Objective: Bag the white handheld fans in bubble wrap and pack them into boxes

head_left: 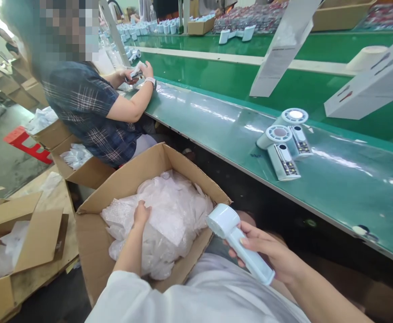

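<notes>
My right hand (267, 251) is wrapped round the handle of a light-blue handheld fan (224, 220), its round head pointing up and left. Inside an open cardboard box (97, 193) at my lap, my left hand (141, 214) has its fingers curled on a clear plastic bag (164, 215), one of a heap of bags. On the bench edge to the right lie two more fan bodies, a nearer fan (279, 150) and a farther fan (294, 121), with circuit boards showing in their handles.
A co-worker (92, 103) sits at the left, handling a small part at the bench. The green conveyor (213, 80) carries white cartons (280, 49). Blue parts and a cardboard tray (201, 27) stand farther back. Open boxes (38, 242) of plastic bags are on the left floor.
</notes>
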A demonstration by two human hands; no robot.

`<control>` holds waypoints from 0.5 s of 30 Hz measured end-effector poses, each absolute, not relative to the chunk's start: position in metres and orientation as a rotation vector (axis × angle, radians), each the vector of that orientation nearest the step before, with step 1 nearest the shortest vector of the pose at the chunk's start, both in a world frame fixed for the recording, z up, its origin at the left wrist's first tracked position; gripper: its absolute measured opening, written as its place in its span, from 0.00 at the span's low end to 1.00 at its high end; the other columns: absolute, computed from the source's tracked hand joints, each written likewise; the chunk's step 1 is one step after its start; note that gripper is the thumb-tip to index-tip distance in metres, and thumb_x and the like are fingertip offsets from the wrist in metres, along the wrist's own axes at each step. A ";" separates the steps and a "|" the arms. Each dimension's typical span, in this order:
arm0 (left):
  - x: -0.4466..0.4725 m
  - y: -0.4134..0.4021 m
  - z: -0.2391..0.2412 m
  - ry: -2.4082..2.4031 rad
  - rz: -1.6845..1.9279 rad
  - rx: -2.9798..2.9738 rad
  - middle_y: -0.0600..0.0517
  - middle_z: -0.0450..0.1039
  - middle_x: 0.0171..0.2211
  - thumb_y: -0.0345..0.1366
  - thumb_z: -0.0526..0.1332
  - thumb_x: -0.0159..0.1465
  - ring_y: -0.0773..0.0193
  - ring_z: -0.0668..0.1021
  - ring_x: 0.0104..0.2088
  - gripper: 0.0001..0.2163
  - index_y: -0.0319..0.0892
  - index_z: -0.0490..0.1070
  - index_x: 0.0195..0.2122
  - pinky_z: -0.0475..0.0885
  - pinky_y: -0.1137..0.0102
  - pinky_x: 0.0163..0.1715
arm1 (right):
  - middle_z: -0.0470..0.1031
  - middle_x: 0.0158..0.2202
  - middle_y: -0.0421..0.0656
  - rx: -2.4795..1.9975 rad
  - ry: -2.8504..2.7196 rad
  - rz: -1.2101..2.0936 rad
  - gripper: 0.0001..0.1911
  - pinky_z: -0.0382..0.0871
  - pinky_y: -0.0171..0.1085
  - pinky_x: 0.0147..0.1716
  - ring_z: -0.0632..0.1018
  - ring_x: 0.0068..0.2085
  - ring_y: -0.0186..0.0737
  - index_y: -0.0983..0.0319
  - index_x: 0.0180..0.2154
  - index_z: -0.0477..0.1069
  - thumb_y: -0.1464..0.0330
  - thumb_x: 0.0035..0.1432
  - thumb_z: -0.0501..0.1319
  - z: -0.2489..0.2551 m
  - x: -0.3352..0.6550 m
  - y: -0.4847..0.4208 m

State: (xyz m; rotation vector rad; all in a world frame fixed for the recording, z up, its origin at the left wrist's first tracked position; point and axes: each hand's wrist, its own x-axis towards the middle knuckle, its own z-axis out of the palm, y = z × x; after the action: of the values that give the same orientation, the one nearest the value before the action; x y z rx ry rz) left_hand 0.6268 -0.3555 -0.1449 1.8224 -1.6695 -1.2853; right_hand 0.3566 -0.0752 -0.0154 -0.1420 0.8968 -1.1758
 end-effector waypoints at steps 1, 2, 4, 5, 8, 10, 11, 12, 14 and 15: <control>0.627 -0.346 -0.147 -1.738 -1.234 1.824 0.45 0.72 0.36 0.37 0.66 0.53 0.51 0.73 0.50 0.11 0.43 0.64 0.31 0.67 0.60 0.48 | 0.73 0.37 0.45 -0.126 0.913 -1.165 0.23 0.73 0.34 0.29 0.77 0.34 0.39 0.60 0.45 0.70 0.62 0.48 0.71 -0.016 0.357 -0.075; 0.626 -0.333 -0.150 -1.809 -1.201 1.814 0.44 0.71 0.40 0.36 0.64 0.54 0.51 0.70 0.54 0.09 0.44 0.63 0.31 0.64 0.59 0.52 | 0.73 0.37 0.44 -0.110 0.930 -1.155 0.23 0.73 0.34 0.29 0.77 0.34 0.39 0.60 0.45 0.69 0.63 0.48 0.71 -0.018 0.357 -0.074; 0.622 -0.300 -0.158 -1.957 -1.205 1.777 0.45 0.70 0.41 0.37 0.63 0.54 0.51 0.69 0.54 0.08 0.45 0.63 0.29 0.61 0.58 0.55 | 0.73 0.37 0.44 -0.088 0.953 -1.143 0.23 0.73 0.34 0.28 0.77 0.34 0.39 0.60 0.45 0.69 0.62 0.48 0.71 -0.019 0.358 -0.071; 0.620 -0.280 -0.163 -2.034 -1.231 1.754 0.45 0.70 0.40 0.38 0.65 0.52 0.49 0.69 0.53 0.10 0.45 0.63 0.28 0.62 0.58 0.55 | 0.73 0.37 0.44 -0.080 0.961 -1.141 0.22 0.73 0.34 0.28 0.77 0.34 0.39 0.61 0.44 0.69 0.62 0.48 0.71 -0.020 0.358 -0.070; 0.620 -0.230 -0.177 -2.226 -1.313 1.673 0.46 0.69 0.36 0.35 0.72 0.39 0.45 0.71 0.48 0.17 0.46 0.63 0.25 0.66 0.57 0.48 | 0.73 0.38 0.45 -0.077 0.961 -1.132 0.22 0.73 0.35 0.29 0.77 0.35 0.40 0.61 0.45 0.69 0.63 0.48 0.71 -0.022 0.360 -0.069; 0.624 -0.213 -0.183 -2.277 -1.334 1.620 0.46 0.69 0.34 0.30 0.70 0.38 0.44 0.72 0.46 0.16 0.46 0.63 0.23 0.67 0.58 0.45 | 0.73 0.37 0.45 -0.103 0.955 -1.120 0.22 0.73 0.35 0.30 0.77 0.35 0.40 0.61 0.45 0.68 0.63 0.49 0.70 -0.023 0.361 -0.071; 0.626 -0.211 -0.184 -2.274 -1.340 1.600 0.47 0.69 0.31 0.28 0.68 0.40 0.45 0.72 0.45 0.13 0.47 0.62 0.21 0.67 0.59 0.43 | 0.74 0.37 0.44 -0.125 0.954 -1.110 0.22 0.73 0.35 0.30 0.77 0.34 0.39 0.61 0.44 0.68 0.63 0.49 0.70 -0.023 0.362 -0.073; 0.627 -0.213 -0.184 -2.257 -1.350 1.584 0.48 0.68 0.29 0.27 0.65 0.43 0.47 0.73 0.43 0.11 0.47 0.62 0.19 0.67 0.59 0.42 | 0.74 0.36 0.44 -0.152 0.956 -1.101 0.21 0.73 0.35 0.30 0.77 0.33 0.38 0.61 0.43 0.68 0.63 0.49 0.70 -0.023 0.363 -0.075; 0.625 -0.223 -0.178 -2.202 -1.379 1.561 0.50 0.66 0.23 0.27 0.62 0.47 0.51 0.74 0.37 0.09 0.46 0.62 0.17 0.67 0.60 0.40 | 0.74 0.34 0.43 -0.205 0.949 -1.064 0.20 0.74 0.35 0.30 0.76 0.31 0.36 0.62 0.40 0.68 0.63 0.48 0.71 -0.021 0.365 -0.079; 0.622 -0.229 -0.173 -2.169 -1.398 1.551 0.50 0.65 0.21 0.28 0.62 0.48 0.53 0.74 0.35 0.09 0.46 0.63 0.17 0.67 0.61 0.39 | 0.74 0.33 0.42 -0.226 0.937 -1.038 0.20 0.74 0.34 0.29 0.76 0.31 0.36 0.62 0.39 0.68 0.62 0.47 0.71 -0.019 0.367 -0.081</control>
State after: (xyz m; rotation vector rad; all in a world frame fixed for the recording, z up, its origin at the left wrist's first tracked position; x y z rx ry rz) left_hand 0.6220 -0.2292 -0.1726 1.5507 -2.1688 -1.3976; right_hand 0.3671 -0.0812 -0.0195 -0.2262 0.9367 -1.0381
